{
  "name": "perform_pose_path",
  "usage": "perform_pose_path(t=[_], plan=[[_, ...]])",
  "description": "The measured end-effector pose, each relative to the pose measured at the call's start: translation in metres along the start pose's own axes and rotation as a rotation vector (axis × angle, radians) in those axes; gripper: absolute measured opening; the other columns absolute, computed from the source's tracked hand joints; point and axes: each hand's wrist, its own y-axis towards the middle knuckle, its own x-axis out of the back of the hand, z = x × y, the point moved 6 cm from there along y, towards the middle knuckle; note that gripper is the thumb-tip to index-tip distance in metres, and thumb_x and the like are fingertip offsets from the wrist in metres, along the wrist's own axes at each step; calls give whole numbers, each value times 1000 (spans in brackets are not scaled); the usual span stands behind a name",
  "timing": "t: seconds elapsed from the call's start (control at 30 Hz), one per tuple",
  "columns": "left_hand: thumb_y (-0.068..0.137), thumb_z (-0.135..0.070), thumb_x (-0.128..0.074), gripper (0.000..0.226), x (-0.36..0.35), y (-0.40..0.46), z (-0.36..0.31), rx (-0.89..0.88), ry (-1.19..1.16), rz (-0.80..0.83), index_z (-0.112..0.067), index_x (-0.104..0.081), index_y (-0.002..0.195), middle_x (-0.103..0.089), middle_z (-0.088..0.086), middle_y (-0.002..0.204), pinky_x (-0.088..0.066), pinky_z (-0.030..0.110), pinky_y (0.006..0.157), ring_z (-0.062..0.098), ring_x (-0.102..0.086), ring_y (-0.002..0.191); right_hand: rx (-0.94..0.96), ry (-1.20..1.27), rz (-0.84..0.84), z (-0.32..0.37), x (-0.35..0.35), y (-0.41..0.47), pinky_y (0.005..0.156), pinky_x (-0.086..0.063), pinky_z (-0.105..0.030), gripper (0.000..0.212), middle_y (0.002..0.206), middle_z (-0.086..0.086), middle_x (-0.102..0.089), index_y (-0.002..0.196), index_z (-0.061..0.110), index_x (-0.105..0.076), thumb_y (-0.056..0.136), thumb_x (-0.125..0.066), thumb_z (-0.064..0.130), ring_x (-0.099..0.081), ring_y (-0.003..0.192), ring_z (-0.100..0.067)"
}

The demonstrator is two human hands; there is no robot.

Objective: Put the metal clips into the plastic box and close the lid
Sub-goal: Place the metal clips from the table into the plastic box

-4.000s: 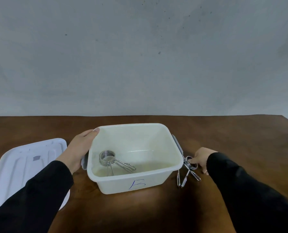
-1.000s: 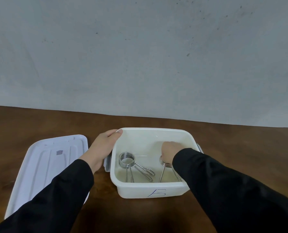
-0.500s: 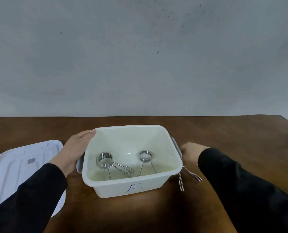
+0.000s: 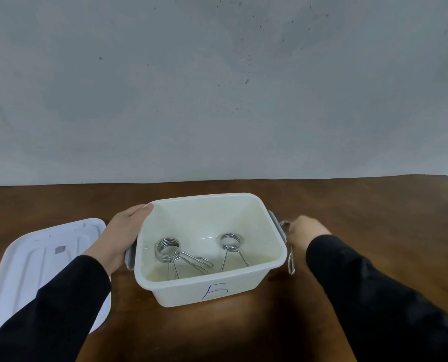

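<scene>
The white plastic box (image 4: 251,283), open and marked with a blue letter, stands on the table's middle. Inside lie coiled metal clips: a stacked bunch at the left (image 4: 169,250) and one at the right (image 4: 230,242). My left hand (image 4: 121,235) grips the box's left rim. My right hand (image 4: 305,231) is just right of the box, fingers closed around another metal clip (image 4: 290,262), whose handle hangs down beside the box wall. The white lid (image 4: 35,267) lies flat at the left.
The brown wooden table (image 4: 374,218) reaches back to a grey wall. Its right corner shows at the far right. Grey latches sit on both sides of the box.
My right hand left a clip in the box, moved out over the right rim and closed on the clip lying beside the box. The left hand stayed on the rim.
</scene>
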Motion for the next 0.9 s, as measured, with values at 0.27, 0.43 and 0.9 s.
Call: perform_pose_path(t=[0.27, 0.43, 0.9], plan=[[105, -36, -60, 27, 3, 3, 7, 17, -21, -3, -20, -81, 113, -84, -2, 103, -58, 38, 84, 21, -76, 97, 437, 128, -239, 78, 151, -73, 52, -31, -29, 46, 53, -2, -43, 54, 14, -44, 91, -63, 34, -38, 48, -20], [102, -42, -61, 30, 5, 5, 10, 25, -24, 12, -22, -80, 116, -83, -1, 108, -59, 43, 91, 24, -76, 103, 493, -75, -33, 151, 83, -79, 56, -41, -27, 31, 63, -6, -66, 71, 7, -64, 84, -67, 35, -58, 59, -20], [103, -44, -60, 32, 4, 5, 10, 56, -31, 29, -24, -78, 121, -82, -3, 111, -56, 44, 101, 23, -74, 109, 287, -350, 114, 148, -54, -11, 95, -47, -38, 46, 119, -7, -66, 119, 11, -63, 84, -71, 41, -61, 112, -30]])
